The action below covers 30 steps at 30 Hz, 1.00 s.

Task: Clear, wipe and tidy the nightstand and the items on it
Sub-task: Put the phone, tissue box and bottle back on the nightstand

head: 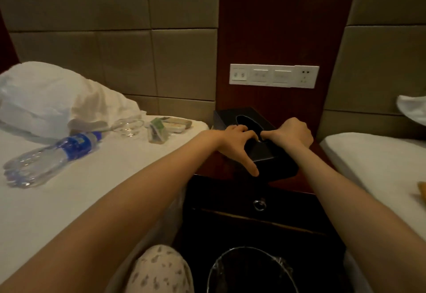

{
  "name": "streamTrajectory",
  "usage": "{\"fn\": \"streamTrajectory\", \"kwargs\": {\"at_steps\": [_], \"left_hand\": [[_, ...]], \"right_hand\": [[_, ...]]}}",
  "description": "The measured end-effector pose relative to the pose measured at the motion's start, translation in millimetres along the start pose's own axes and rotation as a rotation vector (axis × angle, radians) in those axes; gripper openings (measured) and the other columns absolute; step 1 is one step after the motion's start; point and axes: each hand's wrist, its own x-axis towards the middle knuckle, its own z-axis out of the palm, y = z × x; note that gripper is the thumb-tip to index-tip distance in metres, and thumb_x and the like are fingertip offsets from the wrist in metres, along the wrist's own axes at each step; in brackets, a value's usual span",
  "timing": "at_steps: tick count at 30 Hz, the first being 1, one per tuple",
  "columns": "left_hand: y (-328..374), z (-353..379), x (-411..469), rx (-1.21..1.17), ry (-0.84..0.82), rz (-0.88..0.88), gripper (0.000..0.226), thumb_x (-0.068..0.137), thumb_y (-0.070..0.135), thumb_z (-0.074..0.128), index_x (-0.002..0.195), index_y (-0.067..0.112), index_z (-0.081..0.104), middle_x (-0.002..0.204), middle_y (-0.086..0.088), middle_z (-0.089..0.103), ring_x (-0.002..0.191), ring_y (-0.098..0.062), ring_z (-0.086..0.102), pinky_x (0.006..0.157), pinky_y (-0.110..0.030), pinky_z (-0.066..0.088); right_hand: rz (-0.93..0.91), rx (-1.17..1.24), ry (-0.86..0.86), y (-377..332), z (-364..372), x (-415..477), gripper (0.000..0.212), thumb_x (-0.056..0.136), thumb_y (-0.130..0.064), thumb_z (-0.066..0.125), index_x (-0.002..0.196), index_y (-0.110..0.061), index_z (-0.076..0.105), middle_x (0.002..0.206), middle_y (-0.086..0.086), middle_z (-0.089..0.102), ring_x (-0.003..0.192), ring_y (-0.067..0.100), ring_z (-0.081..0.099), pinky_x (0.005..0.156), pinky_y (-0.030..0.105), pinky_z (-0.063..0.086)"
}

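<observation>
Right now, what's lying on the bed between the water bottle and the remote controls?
In the head view, a clear glass dish and a small green-topped packet lie on the sheet between the water bottle and the remote controls.

a hotel-like twin bedroom: a white-sheeted bed on the left [69, 200] and another white-sheeted bed on the right [373, 161] flank a dark wooden nightstand [226, 198]; on the far wall, beige padded wall panels [126, 62] and a long white switch-and-socket plate [274, 76].
</observation>
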Motion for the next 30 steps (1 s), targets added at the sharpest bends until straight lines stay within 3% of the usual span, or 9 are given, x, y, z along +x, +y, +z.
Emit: {"fn": "streamTrajectory", "kwargs": {"at_steps": [3,9,16,21,26,30], "left_hand": [[10,5,35,0.039,0.024,0.081,0.088,0.071,0.063,0.066,0.141,0.03,0.025,0.147,0.002,0.023,0.136,-0.027,0.022,0.11,-0.051,0.027],[28,-3,93,0.156,0.012,0.163,0.091,0.07,0.061,0.067,0.144,0.029,0.026,0.152,-0.001,0.02,0.135,-0.028,0.025,0.108,-0.047,0.03],[28,1,147,0.208,0.046,0.181,0.091,0.07,0.059,0.067,0.145,0.03,0.025,0.153,-0.001,0.017,0.134,-0.028,0.025,0.107,-0.044,0.03],[20,-4,179,0.267,-0.021,0.127,0.093,0.072,0.061,0.065,0.147,0.031,0.019,0.149,-0.003,0.019,0.135,-0.031,0.022,0.108,-0.048,0.027],[8,-11,203,0.327,-0.052,0.085,0.091,0.074,0.058,0.065,0.148,0.035,0.016,0.153,-0.004,0.014,0.138,-0.031,0.018,0.108,-0.05,0.025],[-4,-10,218,0.335,-0.068,0.043,0.092,0.074,0.055,0.066,0.147,0.038,0.014,0.153,-0.004,0.015,0.138,-0.031,0.02,0.109,-0.05,0.026]], "right_hand": [[0.038,-0.033,0.033,26,-2,18,0.046,0.066,-0.052,0.076,0.068,-0.011,0.055,0.074,0.005,0.061,0.073,0.025,0.064,0.05,0.027,0.041],[0.126,-0.03,0.096,66,-1,52,0.044,0.072,-0.049,0.073,0.065,-0.012,0.051,0.063,0.002,0.052,0.059,0.019,0.052,0.043,0.023,0.031],[0.136,-0.094,0.129,84,9,99,0.044,0.073,-0.047,0.073,0.062,-0.013,0.047,0.064,0.002,0.049,0.068,0.022,0.055,0.048,0.023,0.035],[0.158,-0.072,0.086,91,28,129,0.043,0.074,-0.048,0.072,0.063,-0.014,0.047,0.063,0.001,0.05,0.06,0.018,0.051,0.049,0.024,0.037],[0.179,-0.049,0.095,84,43,152,0.045,0.075,-0.047,0.071,0.063,-0.014,0.045,0.063,0.0,0.047,0.068,0.021,0.052,0.056,0.027,0.039],[0.187,-0.044,0.094,78,58,168,0.042,0.075,-0.047,0.072,0.07,-0.011,0.051,0.072,0.003,0.055,0.07,0.022,0.055,0.056,0.027,0.04]]}}
